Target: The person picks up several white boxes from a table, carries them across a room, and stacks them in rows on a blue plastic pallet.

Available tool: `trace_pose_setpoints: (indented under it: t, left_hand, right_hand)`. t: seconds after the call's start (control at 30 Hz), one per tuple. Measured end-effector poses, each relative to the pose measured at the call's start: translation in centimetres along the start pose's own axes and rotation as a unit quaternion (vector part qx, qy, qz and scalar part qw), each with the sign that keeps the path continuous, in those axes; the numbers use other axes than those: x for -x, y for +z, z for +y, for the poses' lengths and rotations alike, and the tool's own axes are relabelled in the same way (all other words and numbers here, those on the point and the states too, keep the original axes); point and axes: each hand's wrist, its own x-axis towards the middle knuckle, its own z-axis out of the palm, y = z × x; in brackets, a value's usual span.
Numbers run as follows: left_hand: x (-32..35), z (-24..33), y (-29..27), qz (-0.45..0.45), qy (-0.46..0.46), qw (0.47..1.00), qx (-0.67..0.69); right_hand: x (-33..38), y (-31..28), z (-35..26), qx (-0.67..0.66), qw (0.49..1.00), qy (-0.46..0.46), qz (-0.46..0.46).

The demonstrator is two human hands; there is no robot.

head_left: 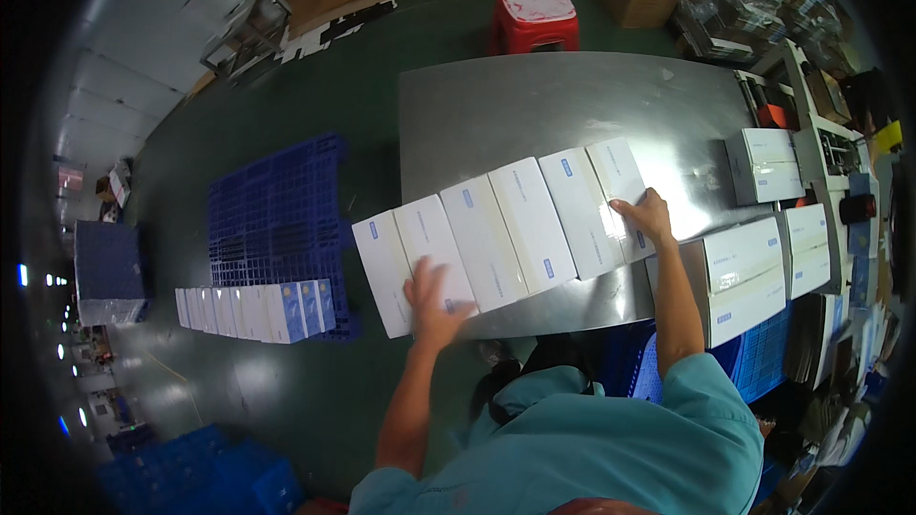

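Note:
Several white boxes (530,219) with small blue labels stand pressed together in a slanting row. The row lies on the metal table (572,95), and its left end reaches past the table's left edge. My right hand (645,217) grips the right end box (615,167), thumb on its top and fingers along its outer side. Over the left part of the row is my left hand (437,307), blurred by motion, with fingers apart and nothing held. Whether it touches the box (434,238) beneath, I cannot tell.
More white boxes (739,272) stand at the right, beside a machine frame (811,124). To the left, a blue pallet (272,200) lies on the floor, with a row of white boxes (234,313) at its near edge. A red stool (537,14) stands behind the table.

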Motion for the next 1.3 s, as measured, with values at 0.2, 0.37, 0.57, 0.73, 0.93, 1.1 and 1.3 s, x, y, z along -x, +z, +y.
trace_pose_setpoints:
  t: [0.2, 0.37, 0.57, 0.73, 0.93, 1.1, 1.3]
  left_hand:
    - [1.5, -10.4, -1.6, 0.175, -0.294, 0.906, 0.249]
    - [3.3, -14.6, -0.2, 0.038, -0.419, 0.637, 0.646]
    - [3.7, -14.5, 0.4, 0.01, -0.402, 0.65, 0.645]
    - [8.5, -18.0, -3.4, 0.055, -0.285, 0.689, 0.665]
    - [24.0, -27.3, -11.2, 0.121, -0.332, 0.62, 0.7]
    - [36.4, -36.9, -19.7, 0.183, -0.318, 0.572, 0.734]
    - [44.6, -48.7, -33.1, 0.232, -0.326, 0.565, 0.721]
  right_hand:
    - [0.5, -0.6, -0.7, -0.041, 0.999, 0.0, 0.018]
    - [-2.4, -1.1, -1.0, -0.144, 0.989, 0.014, -0.036]
    - [-4.2, 0.5, 8.5, -0.222, 0.925, -0.232, -0.201]
    - [0.9, 2.8, 5.2, -0.302, 0.927, 0.02, -0.22]
    - [16.4, 11.0, -6.1, -0.224, 0.931, 0.085, -0.274]
    - [25.3, 20.9, -14.6, -0.082, 0.977, 0.084, -0.179]
    - [35.1, 35.3, -30.2, -0.18, 0.928, -0.026, -0.326]
